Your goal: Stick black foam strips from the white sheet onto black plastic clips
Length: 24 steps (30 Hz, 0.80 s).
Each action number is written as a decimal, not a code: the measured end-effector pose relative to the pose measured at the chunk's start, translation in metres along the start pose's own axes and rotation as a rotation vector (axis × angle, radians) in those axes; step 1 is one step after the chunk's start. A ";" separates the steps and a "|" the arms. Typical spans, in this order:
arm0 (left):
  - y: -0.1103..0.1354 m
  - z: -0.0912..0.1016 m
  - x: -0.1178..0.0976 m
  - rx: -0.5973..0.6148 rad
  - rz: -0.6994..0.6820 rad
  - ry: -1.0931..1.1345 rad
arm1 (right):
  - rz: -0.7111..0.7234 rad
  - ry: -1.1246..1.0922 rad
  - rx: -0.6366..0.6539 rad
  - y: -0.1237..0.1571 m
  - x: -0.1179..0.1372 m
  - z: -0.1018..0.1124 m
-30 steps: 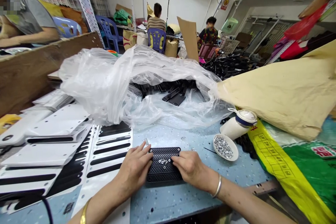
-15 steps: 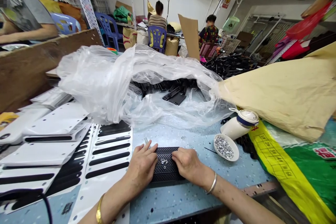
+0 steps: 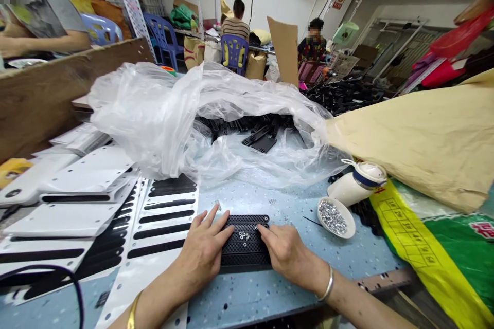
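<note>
Black textured plastic strips (image 3: 247,247) lie side by side on the blue speckled table in front of me. Several small metal nuts (image 3: 243,236) rest loose on their middle. My left hand (image 3: 206,244) lies over the strips' left end, its fingers spread. At the right end, my right hand (image 3: 283,249) is closed, with the fingertips pressed down at a tiny shiny piece that looks like another nut. A round metal piece shows at the top strip's right corner. To the right stands a white bowl (image 3: 350,230) of small metal pieces.
A clear plastic bag (image 3: 154,123) holding black parts spreads behind the strips. White sheets with black adhesive strips (image 3: 162,236) lie left. A white lidded cup (image 3: 357,185), brown paper (image 3: 417,133) and a yellow-green sack (image 3: 417,247) are right. Co-workers sit beyond.
My right fingertips have shifted from the top strip's right corner to a spot slightly lower, uncovering the metal piece there. My left hand stays on the strips. The view has shifted slightly.
</note>
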<state>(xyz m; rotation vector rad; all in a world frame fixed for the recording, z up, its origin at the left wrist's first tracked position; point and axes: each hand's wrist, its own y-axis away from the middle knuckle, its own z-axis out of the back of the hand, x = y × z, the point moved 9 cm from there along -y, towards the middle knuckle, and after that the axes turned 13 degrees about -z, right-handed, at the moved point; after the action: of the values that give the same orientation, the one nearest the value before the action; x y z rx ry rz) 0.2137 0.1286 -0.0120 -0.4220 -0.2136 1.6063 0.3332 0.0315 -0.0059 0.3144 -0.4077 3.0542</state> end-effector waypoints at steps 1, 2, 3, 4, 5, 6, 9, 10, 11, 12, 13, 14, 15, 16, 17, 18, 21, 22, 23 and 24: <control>0.000 -0.002 -0.001 0.022 -0.004 -0.010 | 0.002 0.017 0.009 0.001 0.001 -0.001; -0.001 -0.003 -0.003 0.041 -0.005 -0.021 | 0.004 0.030 0.021 0.001 0.002 -0.001; -0.002 -0.004 -0.004 0.056 -0.006 -0.033 | 0.005 0.039 0.039 0.001 0.003 -0.001; -0.002 -0.005 -0.004 0.066 -0.006 -0.043 | 0.007 0.046 0.059 0.000 0.004 -0.002; -0.002 -0.006 -0.005 0.072 -0.007 -0.051 | 0.010 0.052 0.079 -0.001 0.004 -0.002; -0.003 -0.007 -0.005 0.075 -0.008 -0.057 | 0.014 0.057 0.096 -0.002 0.005 -0.003; -0.001 -0.008 -0.004 0.071 -0.011 -0.067 | 0.029 0.073 0.125 -0.001 0.006 -0.003; 0.000 -0.008 -0.003 0.068 -0.012 -0.067 | 0.028 0.082 0.127 -0.001 0.005 -0.002; 0.002 -0.008 -0.003 0.064 -0.015 -0.065 | 0.026 0.089 0.127 0.001 0.003 -0.002; 0.003 -0.009 -0.003 0.059 -0.017 -0.061 | 0.021 0.094 0.123 0.002 0.001 -0.001; 0.004 -0.009 -0.002 0.055 -0.017 -0.056 | 0.015 0.096 0.114 0.004 -0.001 0.000; 0.005 -0.010 -0.001 0.052 -0.015 -0.050 | 0.010 0.097 0.101 0.006 -0.004 0.002; 0.006 -0.010 0.000 0.050 -0.013 -0.045 | 0.005 0.097 0.088 0.007 -0.007 0.003; 0.006 -0.010 0.001 0.051 -0.010 -0.042 | 0.002 0.097 0.074 0.009 -0.009 0.005; 0.007 -0.010 0.001 0.053 -0.008 -0.041 | 0.000 0.097 0.063 0.010 -0.011 0.005; 0.007 -0.010 0.001 0.056 -0.010 -0.043 | -0.002 0.094 0.056 0.011 -0.013 0.005; 0.008 -0.007 0.002 0.065 -0.023 -0.056 | -0.014 0.012 0.026 0.012 -0.017 0.004; 0.009 -0.006 0.002 0.066 -0.027 -0.063 | -0.025 -0.044 0.010 0.012 -0.018 0.004; 0.010 -0.005 0.002 0.068 -0.030 -0.069 | -0.044 -0.111 -0.003 0.012 -0.020 0.004; 0.011 -0.004 0.003 0.070 -0.030 -0.073 | -0.067 -0.180 -0.010 0.012 -0.023 0.004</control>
<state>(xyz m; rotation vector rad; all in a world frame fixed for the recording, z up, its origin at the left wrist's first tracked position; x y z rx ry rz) 0.2047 0.1302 -0.0208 -0.3054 -0.2179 1.5964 0.3554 0.0184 -0.0099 0.5927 -0.4109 2.9682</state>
